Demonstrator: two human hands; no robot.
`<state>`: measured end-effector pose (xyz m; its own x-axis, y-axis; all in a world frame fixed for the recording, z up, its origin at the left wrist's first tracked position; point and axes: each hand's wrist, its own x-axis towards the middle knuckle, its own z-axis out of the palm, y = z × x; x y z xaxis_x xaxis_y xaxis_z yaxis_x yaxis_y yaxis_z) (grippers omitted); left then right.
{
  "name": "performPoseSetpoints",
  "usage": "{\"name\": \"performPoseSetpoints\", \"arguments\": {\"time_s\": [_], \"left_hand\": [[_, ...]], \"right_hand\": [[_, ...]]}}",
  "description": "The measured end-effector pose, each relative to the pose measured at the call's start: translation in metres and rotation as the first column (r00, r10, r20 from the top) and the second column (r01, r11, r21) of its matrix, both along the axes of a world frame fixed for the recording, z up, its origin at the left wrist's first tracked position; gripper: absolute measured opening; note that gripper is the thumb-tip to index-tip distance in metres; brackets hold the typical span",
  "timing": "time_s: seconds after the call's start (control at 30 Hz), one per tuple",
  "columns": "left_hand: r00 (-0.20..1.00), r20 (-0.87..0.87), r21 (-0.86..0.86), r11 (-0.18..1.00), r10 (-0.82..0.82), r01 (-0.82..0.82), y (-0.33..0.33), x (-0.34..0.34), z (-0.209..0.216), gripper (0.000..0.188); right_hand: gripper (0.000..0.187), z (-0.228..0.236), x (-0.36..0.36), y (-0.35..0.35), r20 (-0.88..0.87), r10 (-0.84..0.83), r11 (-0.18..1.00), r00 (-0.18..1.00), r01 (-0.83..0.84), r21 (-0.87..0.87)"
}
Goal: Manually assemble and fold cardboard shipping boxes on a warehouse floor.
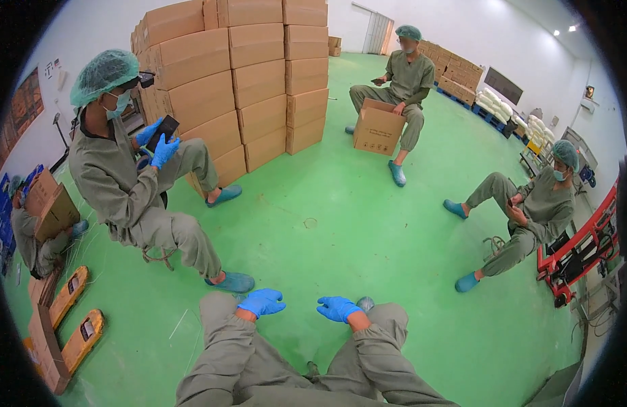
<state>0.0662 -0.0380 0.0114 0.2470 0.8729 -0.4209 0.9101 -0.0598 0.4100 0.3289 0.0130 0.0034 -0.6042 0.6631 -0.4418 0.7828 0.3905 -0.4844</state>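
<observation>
Head view shows left hand (261,302) and right hand (337,309), both blue-gloved, each grip loosely spread near 2 knees (216,308), with 4 other people (113,180) around.

Bright | ceiling lights (573,28) upper right | fisheye-bent edges | black corners

Our left glove (261,303) and right glove (338,308) are thin, bright blue and short, ending at the wrist. We wear long, loose grey-green sleeves (398,370), heavily creased and gathered at the cuffs (368,337). Our trousers (279,370) match them, and a bluish shoe tip (366,303) shows.
</observation>
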Motion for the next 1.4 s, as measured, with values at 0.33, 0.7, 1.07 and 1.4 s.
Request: {"name": "performPoseSetpoints", "arguments": {"time_s": [0.33,0.7,1.07,1.4], "left_hand": [[1.000,0.015,-0.002,1.000,0.018,-0.018,0.000,0.000,-0.003,0.047],[1.000,0.003,-0.012,1.000,0.018,-0.018,-0.001,0.002,0.005,0.046],[1.000,0.005,0.010,1.000,0.012,-0.012,0.000,-0.003,-0.004,0.046],[0.999,0.035,0.039,0.999,-0.030,0.028,0.000,-0.005,-0.017,0.045]], "right_hand": [[0.049,0.006,-0.002,-0.002,-0.002,-0.006,1.000,1.000,0.007,0.014],[0.049,0.007,-0.001,-0.001,0.005,-0.008,1.000,1.000,0.008,0.006],[0.050,0.005,-0.001,0.000,-0.014,0.007,1.000,1.000,-0.007,-0.005],[0.050,-0.006,-0.001,0.002,-0.005,0.013,1.000,1.000,-0.013,-0.003]]}}
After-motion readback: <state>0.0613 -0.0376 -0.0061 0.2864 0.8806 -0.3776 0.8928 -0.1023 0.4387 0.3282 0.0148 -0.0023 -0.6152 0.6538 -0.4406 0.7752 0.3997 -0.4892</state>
